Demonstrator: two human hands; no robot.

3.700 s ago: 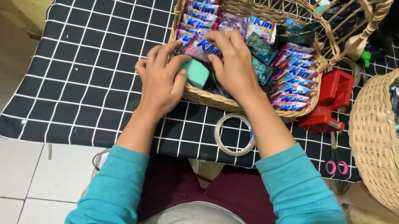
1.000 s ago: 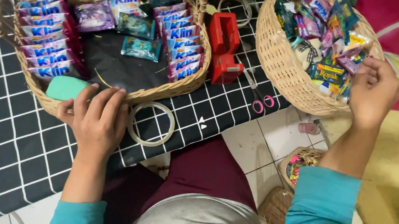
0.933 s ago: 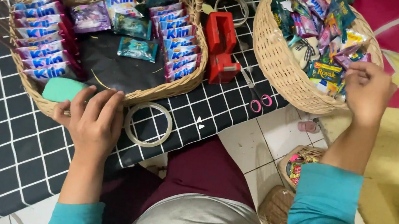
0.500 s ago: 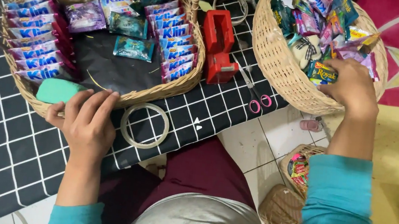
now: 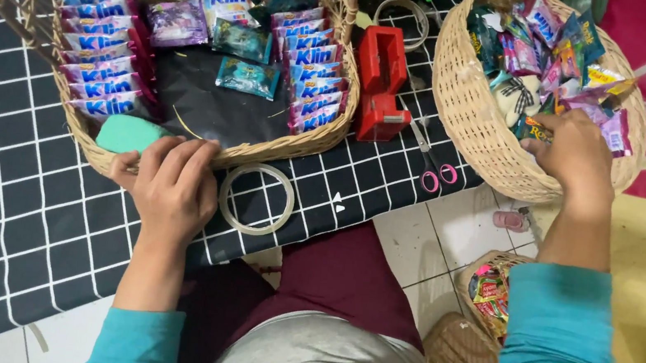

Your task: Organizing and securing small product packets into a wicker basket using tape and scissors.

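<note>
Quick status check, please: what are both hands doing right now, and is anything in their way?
Left hand resting on the rim of the oval wicker basket, beside a teal pad. Right hand inside the round wicker basket, among colourful sachets. Nothing in the way.

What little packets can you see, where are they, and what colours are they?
Blue and pink sachets: stacked row, left side of the flat basket.
Blue and pink sachets: stacked row, right side.
Purple packet: along the back.
Teal packets: middle.
Mixed colourful sachets: heaped in the round basket, under the right hand.
</note>
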